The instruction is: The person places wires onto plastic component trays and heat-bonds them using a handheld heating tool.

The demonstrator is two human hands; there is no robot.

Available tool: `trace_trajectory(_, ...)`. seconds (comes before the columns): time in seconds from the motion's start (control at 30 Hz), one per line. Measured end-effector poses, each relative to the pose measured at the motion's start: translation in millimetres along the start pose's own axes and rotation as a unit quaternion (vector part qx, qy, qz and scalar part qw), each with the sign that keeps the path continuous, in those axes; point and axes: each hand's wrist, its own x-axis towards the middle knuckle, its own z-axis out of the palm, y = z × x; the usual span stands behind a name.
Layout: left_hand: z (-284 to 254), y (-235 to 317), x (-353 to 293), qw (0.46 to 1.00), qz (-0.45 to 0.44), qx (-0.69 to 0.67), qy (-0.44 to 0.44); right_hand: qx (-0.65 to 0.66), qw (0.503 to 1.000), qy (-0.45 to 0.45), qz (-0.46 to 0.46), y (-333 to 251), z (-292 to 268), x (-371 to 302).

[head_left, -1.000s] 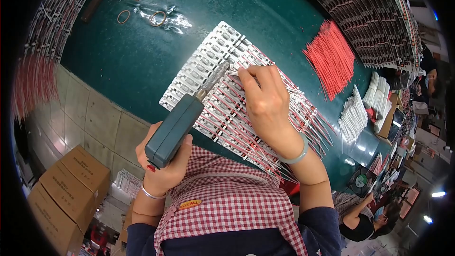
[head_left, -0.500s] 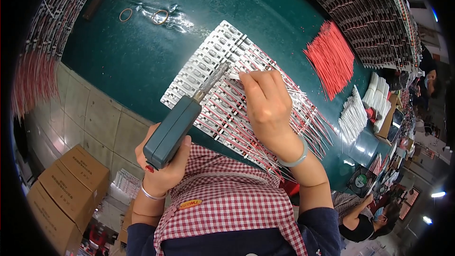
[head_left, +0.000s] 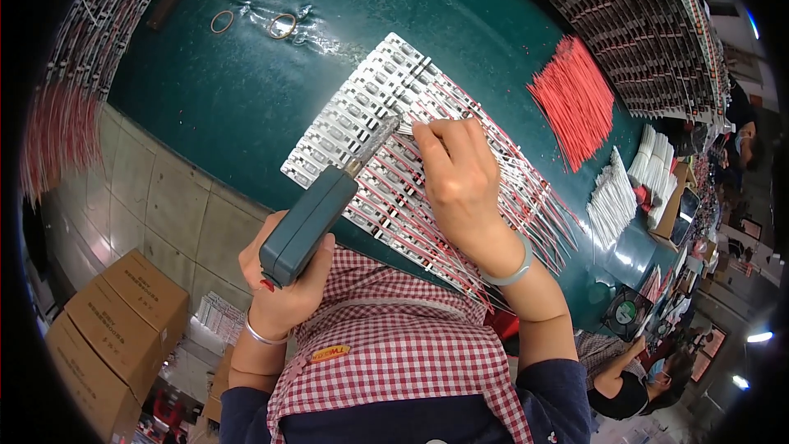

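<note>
Dark green tabletop (head_left: 246, 99) carries a white panel of small boards (head_left: 362, 119), many already wired red; the far rows look bare, and loose red wires (head_left: 575, 99) wait. Left hand (head_left: 283, 279) is wrapped around a soldering tool (head_left: 316, 218), its tip on the panel. Right hand (head_left: 460, 185) presses wires down, fingers curled.

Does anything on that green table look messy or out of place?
Nothing much. A few rubber bands lie loose at the table's far edge; the white strips and red wires sit in tidy rows and bundles.
</note>
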Motion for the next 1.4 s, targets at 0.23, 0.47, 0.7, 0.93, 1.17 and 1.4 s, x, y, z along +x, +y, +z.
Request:
trace_trajectory(0.23, 0.0, 0.3, -0.6, 1.0, -0.013, 0.01, -0.008, -0.009, 1.0, -0.01, 0.0, 0.1, 1.2, 0.0)
trace_trajectory(0.47, 0.5, -5.5, -7.7, 1.0, 0.003, 0.001, 0.028, -0.016, 0.999, 0.006, -0.028, 1.8, 3.5, -0.8)
trace_trajectory(0.7, -1.7, -8.0, -13.0, 0.999, -0.02, -0.01, 0.035, -0.001, 1.0, 0.003, -0.003, -1.6, 1.1, -2.1)
trace_trajectory(0.93, -2.6, -9.5, -12.0, 0.999, 0.008, -0.005, 0.032, 0.019, 1.0, 0.006, 0.001, -8.8, 0.7, -7.4)
trace_trajectory(1.17, -2.6, -9.4, -13.5, 0.999, 0.028, 0.0, 0.022, 0.005, 1.0, 0.003, -0.011, -7.8, 2.5, -10.6)
trace_trajectory(1.4, -4.5, -11.2, -12.0, 1.0, 0.019, 0.0, 0.019, 0.01, 0.999, -0.001, -0.033, -10.3, 8.4, -7.4)
